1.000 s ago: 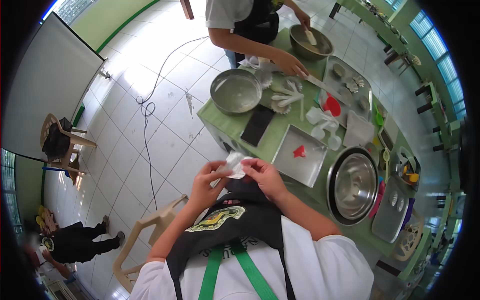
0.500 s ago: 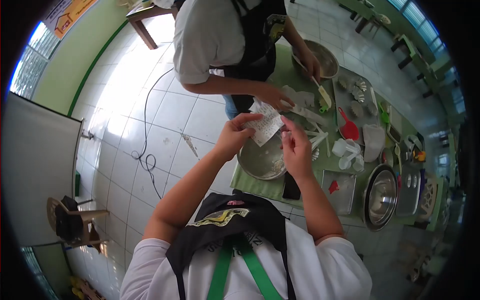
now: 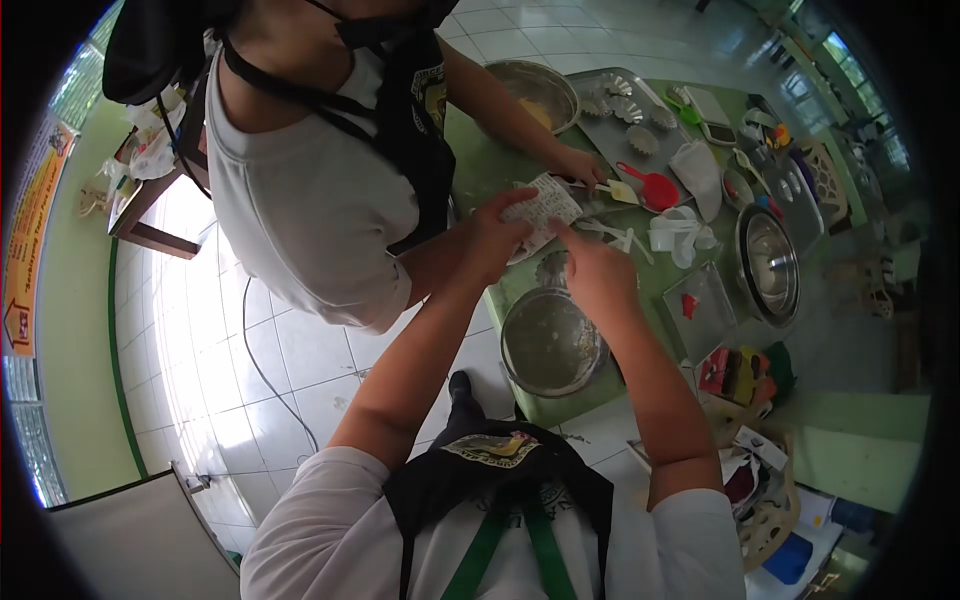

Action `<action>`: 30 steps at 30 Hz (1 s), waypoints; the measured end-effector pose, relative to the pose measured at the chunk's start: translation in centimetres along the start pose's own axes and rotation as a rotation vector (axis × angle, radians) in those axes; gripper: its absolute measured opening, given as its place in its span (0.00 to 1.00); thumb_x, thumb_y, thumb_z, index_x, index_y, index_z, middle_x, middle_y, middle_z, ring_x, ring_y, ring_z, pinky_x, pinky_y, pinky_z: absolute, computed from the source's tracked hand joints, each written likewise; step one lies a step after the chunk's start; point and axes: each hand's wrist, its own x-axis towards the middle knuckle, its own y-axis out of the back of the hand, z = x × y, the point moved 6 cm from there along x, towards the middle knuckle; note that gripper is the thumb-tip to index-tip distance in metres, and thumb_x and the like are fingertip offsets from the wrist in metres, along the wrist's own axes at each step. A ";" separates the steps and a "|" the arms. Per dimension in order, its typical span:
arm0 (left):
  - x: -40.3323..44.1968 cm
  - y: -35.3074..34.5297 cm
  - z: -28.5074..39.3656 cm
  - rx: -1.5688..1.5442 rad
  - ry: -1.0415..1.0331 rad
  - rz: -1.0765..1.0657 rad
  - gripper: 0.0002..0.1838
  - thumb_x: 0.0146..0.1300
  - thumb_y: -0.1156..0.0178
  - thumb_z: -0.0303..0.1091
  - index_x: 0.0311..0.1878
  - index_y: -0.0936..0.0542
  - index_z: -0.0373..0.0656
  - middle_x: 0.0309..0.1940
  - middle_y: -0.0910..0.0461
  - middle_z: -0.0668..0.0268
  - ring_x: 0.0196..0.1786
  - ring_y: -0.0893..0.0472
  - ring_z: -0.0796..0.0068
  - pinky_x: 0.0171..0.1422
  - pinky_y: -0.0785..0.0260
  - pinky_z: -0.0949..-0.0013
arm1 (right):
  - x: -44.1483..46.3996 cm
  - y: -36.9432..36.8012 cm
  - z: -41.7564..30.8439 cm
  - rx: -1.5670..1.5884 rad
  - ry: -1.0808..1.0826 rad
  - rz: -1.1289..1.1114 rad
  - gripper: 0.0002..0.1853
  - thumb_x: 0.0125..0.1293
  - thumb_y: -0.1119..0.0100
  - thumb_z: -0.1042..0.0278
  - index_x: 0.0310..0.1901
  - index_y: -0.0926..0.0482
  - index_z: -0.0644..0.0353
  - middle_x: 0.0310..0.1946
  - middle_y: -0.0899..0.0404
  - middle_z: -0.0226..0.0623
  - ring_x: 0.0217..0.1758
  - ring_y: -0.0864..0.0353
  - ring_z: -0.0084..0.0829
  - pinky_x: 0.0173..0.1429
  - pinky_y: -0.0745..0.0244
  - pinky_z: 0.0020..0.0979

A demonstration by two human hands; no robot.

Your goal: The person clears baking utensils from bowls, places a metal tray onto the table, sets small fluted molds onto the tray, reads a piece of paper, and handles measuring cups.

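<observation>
My left hand (image 3: 492, 235) pinches a small sheet of paper (image 3: 550, 208) covered with handwriting. My right hand (image 3: 603, 270) is at the sheet's lower right edge, its index finger stretched out to the paper and the thumb apart; it grips nothing. Below the hands, a metal mixing bowl (image 3: 545, 365) with pale residue sits at the table's near edge. A fluted metal mold (image 3: 552, 268) shows just above that bowl, partly covered. White measuring spoons (image 3: 612, 236) lie beyond my right hand.
A co-worker (image 3: 320, 200) stands close on the left, one hand (image 3: 578, 165) by a spatula (image 3: 620, 191). The green table (image 3: 475, 165) bears a second bowl (image 3: 560, 85), a tray (image 3: 590, 80) with molds, a red scoop (image 3: 658, 190), white measuring cups (image 3: 680, 235) and nested bowls (image 3: 745, 265).
My view has shifted, and the co-worker appears nearer. My right index finger has come onto the paper's edge. The co-worker's spatula hand has moved away from the far bowl.
</observation>
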 end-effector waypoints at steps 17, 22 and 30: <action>3.0 0.4 -0.3 -0.140 0.101 -0.065 0.31 0.54 0.46 0.14 0.64 0.26 0.43 0.47 0.19 0.56 0.43 0.17 0.67 0.43 0.22 0.68 | 3.2 -1.6 -1.4 0.217 -0.134 -0.025 0.25 0.63 0.45 0.71 0.62 0.24 0.38 0.31 0.18 0.44 0.35 0.17 0.48 0.39 0.23 0.46; 3.9 0.8 -1.1 -0.188 0.054 -0.036 0.33 0.53 0.46 0.12 0.65 0.27 0.44 0.51 0.20 0.55 0.47 0.17 0.65 0.48 0.21 0.65 | 4.8 -1.7 -0.7 0.332 -0.230 -0.025 0.25 0.61 0.44 0.71 0.61 0.23 0.38 0.32 0.17 0.44 0.37 0.17 0.48 0.41 0.23 0.46; 3.4 0.9 -1.9 -0.210 0.096 -0.026 0.33 0.55 0.49 0.11 0.65 0.27 0.46 0.52 0.21 0.54 0.49 0.17 0.63 0.52 0.21 0.63 | 4.7 -3.1 -1.1 0.256 -0.236 -0.022 0.26 0.62 0.45 0.70 0.62 0.24 0.37 0.32 0.18 0.44 0.37 0.17 0.48 0.41 0.24 0.46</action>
